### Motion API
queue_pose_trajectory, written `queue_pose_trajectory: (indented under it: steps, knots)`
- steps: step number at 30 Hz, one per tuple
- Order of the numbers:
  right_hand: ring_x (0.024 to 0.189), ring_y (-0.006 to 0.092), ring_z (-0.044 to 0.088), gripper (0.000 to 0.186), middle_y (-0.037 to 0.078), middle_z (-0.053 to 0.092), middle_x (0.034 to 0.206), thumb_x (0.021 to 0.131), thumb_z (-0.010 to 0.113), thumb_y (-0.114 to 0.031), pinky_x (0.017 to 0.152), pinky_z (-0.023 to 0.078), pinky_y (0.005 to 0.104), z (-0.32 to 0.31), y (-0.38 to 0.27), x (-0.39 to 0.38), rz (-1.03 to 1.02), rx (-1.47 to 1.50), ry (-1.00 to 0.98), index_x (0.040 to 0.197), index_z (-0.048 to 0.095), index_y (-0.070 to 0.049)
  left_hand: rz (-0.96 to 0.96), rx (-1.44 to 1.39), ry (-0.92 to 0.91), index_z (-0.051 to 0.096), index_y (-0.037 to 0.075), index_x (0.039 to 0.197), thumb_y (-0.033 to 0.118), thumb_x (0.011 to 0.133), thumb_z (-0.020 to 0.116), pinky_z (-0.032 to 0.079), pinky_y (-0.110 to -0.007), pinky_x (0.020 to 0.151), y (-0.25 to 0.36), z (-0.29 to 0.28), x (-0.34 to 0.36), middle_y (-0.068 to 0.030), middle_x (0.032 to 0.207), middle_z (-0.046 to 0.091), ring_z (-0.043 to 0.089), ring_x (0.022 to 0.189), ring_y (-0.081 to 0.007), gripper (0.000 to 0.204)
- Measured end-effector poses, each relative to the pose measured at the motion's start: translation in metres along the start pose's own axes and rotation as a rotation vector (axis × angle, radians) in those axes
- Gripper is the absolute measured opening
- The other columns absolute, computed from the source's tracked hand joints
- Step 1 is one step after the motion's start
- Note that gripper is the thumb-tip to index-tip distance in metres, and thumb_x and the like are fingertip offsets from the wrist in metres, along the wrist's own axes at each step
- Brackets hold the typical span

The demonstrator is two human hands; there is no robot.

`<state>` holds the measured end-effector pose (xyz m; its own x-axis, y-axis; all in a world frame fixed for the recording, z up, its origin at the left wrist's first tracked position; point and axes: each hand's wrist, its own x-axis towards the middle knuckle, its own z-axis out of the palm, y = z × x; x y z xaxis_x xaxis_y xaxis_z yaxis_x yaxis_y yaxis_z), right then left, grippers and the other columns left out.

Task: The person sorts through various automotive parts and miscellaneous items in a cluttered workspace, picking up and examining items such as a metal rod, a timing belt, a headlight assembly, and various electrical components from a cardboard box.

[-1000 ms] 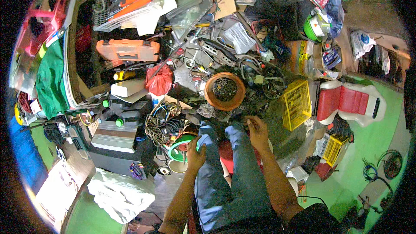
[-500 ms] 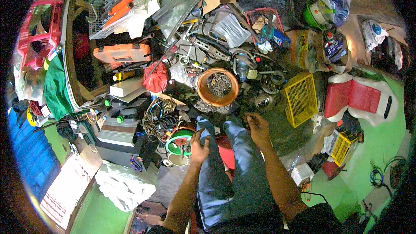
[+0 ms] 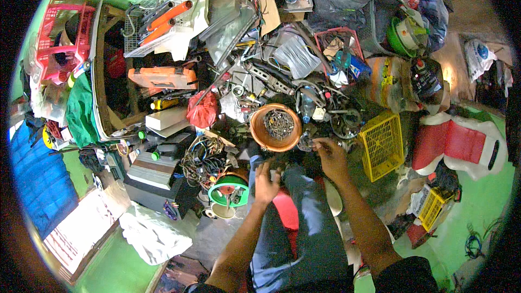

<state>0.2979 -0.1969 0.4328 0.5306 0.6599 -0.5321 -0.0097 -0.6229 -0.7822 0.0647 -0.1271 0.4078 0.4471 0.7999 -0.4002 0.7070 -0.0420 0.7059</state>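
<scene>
An orange-brown bowl (image 3: 259, 136) stands on the floor in front of my knees, holding a heap of small grey metal pieces that look like screws and bolts. My right hand (image 3: 332, 158) is just right of the bowl, its thumb and fingers drawn together at a small greyish thing I cannot make out. Over my left thigh hovers my left hand (image 3: 266, 183), fingers stretched and a little apart, with nothing seen in it. Dark metal parts (image 3: 344, 122) lie beyond my right hand.
Left of my legs are a tangle of cables (image 3: 203, 157) and a green round frame (image 3: 245, 195). A yellow plastic crate (image 3: 382, 146) stands to the right, near a red and white seat (image 3: 461, 143). An orange case (image 3: 163, 78) and red bag (image 3: 202, 111) lie farther left.
My right hand has reached forward to the bowl's right side. My left hand has shifted rightward and its fingers have spread more. The view has tilted slightly.
</scene>
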Motion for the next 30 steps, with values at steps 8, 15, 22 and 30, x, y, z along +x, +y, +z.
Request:
queue_pose_trajectory:
  steps: [8,15,22,30]
  knots:
    - [0.093,0.0316,0.070,0.020,0.016,0.072,0.101,0.096,0.064,-0.017,0.086,0.054,0.0424,0.075,0.054,0.134,-0.229,-0.103,-0.003,0.110,0.066,-0.002,0.116,0.174,-0.069,0.051,-0.001,0.135,0.020,0.090,0.067,0.041,-0.049,0.109,-0.116,0.028,0.159,-0.0288,0.130,0.054,0.047,0.126,-0.0466,0.053]
    - [0.114,0.0433,0.058,0.050,0.024,0.061,0.117,0.084,0.071,-0.008,0.098,0.049,0.0490,0.170,0.163,0.292,-0.505,-0.555,0.116,0.130,0.054,-0.009,0.092,0.201,-0.278,0.046,0.000,0.138,0.032,0.084,0.075,0.045,-0.052,0.100,-0.263,0.081,0.318,-0.0267,0.113,0.063,0.059,0.103,-0.0490,0.069]
    - [0.120,0.0430,0.056,0.074,0.021,0.058,0.129,0.081,0.081,-0.026,0.101,0.047,0.0526,0.224,0.231,0.383,-0.227,-0.685,0.070,0.142,0.041,-0.013,0.359,0.224,-0.025,0.046,0.006,0.141,0.015,0.083,0.071,0.043,-0.055,0.099,-0.281,0.125,0.359,-0.0289,0.120,0.058,0.053,0.112,-0.0486,0.064]
    - [0.114,0.0403,0.062,0.054,0.020,0.066,0.122,0.081,0.078,-0.027,0.095,0.053,0.0498,0.227,0.246,0.401,-0.109,-0.970,0.052,0.130,0.060,-0.011,0.220,0.035,0.001,0.045,0.005,0.142,0.010,0.082,0.071,0.040,-0.055,0.102,-0.309,0.131,0.352,-0.0296,0.124,0.057,0.053,0.114,-0.0484,0.065]
